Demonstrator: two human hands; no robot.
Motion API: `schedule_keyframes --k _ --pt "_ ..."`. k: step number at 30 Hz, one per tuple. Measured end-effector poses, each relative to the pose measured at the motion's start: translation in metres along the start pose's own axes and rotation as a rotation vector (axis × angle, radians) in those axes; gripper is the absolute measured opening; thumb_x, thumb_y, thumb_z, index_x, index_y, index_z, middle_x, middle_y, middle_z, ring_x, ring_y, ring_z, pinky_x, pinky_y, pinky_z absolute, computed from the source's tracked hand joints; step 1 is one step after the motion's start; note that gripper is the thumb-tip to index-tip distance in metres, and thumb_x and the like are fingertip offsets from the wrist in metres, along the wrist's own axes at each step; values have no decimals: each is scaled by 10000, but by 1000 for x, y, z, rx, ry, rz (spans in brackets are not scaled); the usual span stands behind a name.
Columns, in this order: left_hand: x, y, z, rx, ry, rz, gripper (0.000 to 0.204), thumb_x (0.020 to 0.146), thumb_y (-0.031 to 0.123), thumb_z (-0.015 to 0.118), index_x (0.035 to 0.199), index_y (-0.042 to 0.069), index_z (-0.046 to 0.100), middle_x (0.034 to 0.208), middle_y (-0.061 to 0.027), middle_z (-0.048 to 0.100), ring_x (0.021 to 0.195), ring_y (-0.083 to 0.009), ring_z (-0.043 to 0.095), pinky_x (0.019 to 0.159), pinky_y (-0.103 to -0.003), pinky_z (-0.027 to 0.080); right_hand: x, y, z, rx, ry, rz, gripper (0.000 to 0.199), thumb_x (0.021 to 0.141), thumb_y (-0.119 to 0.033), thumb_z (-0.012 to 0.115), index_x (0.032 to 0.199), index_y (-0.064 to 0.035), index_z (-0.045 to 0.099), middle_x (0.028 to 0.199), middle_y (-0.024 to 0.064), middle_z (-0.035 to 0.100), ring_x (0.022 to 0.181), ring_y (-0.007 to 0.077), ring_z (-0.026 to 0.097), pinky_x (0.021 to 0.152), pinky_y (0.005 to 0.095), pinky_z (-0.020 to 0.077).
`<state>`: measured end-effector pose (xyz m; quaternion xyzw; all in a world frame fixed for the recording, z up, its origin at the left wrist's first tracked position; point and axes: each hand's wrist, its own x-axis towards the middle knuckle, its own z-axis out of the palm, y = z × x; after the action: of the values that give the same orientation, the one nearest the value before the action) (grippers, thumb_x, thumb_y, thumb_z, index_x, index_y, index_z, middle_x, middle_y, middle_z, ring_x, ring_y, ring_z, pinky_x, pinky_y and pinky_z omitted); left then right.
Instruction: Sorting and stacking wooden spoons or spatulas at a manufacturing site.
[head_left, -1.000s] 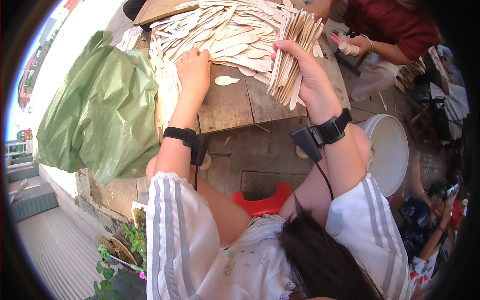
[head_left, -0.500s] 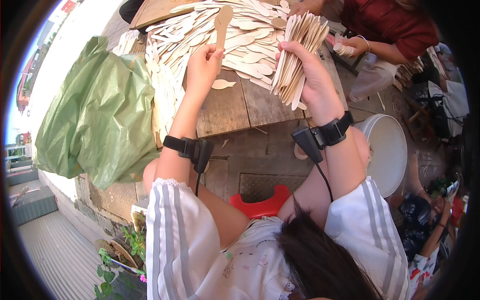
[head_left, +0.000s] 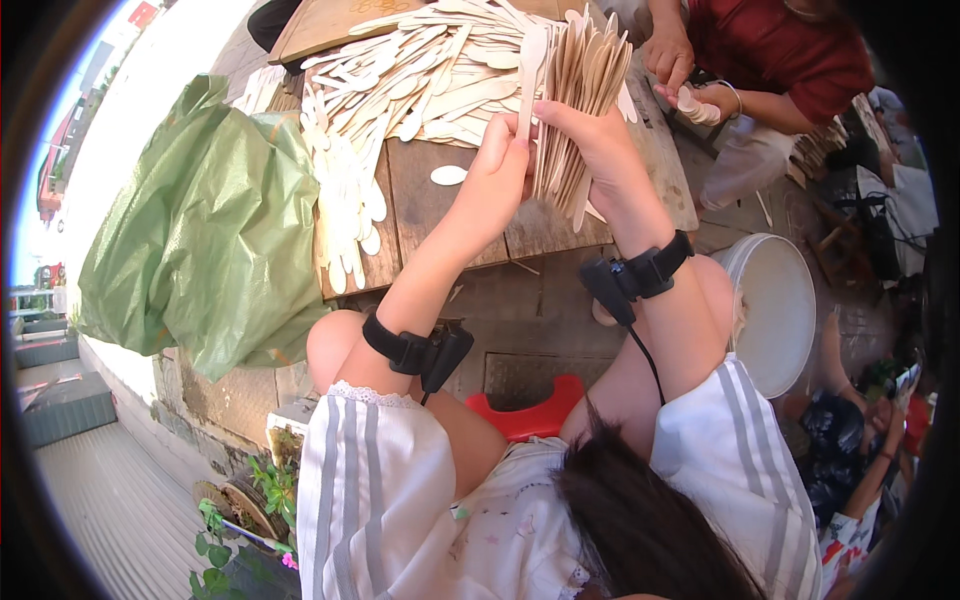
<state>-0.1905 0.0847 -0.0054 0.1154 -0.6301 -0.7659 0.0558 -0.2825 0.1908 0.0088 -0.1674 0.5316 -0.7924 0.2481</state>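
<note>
My right hand [head_left: 618,165] is wrapped round a thick upright bundle of flat wooden spoons [head_left: 578,75], thumb across its near side. Pinched upright in my left hand [head_left: 500,168] is a single pale wooden spoon [head_left: 531,75], right beside the bundle's left side. Whether the spoon touches the bundle I cannot tell. A large loose pile of wooden spoons [head_left: 430,90] spreads over the wooden table [head_left: 430,225] beyond and left of my hands. One small oval end [head_left: 449,175] shows on the bare boards, near my left hand.
A green plastic sack [head_left: 195,235] stands at the table's left. Across the right corner, another person's hands [head_left: 700,100] hold a small stack of pale pieces. A white bucket [head_left: 775,310] is by my right knee; a red stool [head_left: 530,408] is under me.
My left hand has moved right, from over the pile to beside the bundle, bringing a spoon along. The bundle has shifted slightly left. The other person's hands have come closer together.
</note>
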Motion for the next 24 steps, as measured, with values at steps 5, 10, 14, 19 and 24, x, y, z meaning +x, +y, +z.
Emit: schedule_keyframes --k 5,10,14,19,24 --pt "-7 -8 4 424 148 381 145 972 102 360 1080 8 382 808 -199 537 692 -331 546 635 -447 419 4 10 2 69 -29 57 381 804 -64 682 1146 27 541 960 75 645 852 129 626 782 272 512" --pt "-14 -2 6 706 175 321 223 967 150 374 1114 -17 388 1015 -288 552 960 -436 557 773 -495 433 0 16 8 -51 21 -41 356 810 -51 686 1130 9 542 986 74 646 870 129 626 794 283 507" --pt "-2 -22 2 -96 295 97 463 1004 371 293 1246 -12 390 1243 -226 516 1134 -348 521 871 -469 414 -9 5 40 -32 99 -205 321 830 -40 671 1123 1 546 977 66 652 878 110 608 777 260 494" --pt "-13 10 -13 -1125 -73 -256 754 962 557 225 1456 -11 262 1455 -176 362 1337 -308 338 1110 -510 223 -24 10 47 -66 92 -364 286 843 -45 667 1103 7 562 996 69 663 915 132 622 805 276 510" --pt "-17 22 -14 -1017 135 -293 661 963 480 234 1380 -11 382 1343 -159 489 1260 -281 436 1098 -459 280 -17 21 49 22 91 -210 299 851 -68 673 1114 15 557 1009 85 660 941 141 620 846 281 494"
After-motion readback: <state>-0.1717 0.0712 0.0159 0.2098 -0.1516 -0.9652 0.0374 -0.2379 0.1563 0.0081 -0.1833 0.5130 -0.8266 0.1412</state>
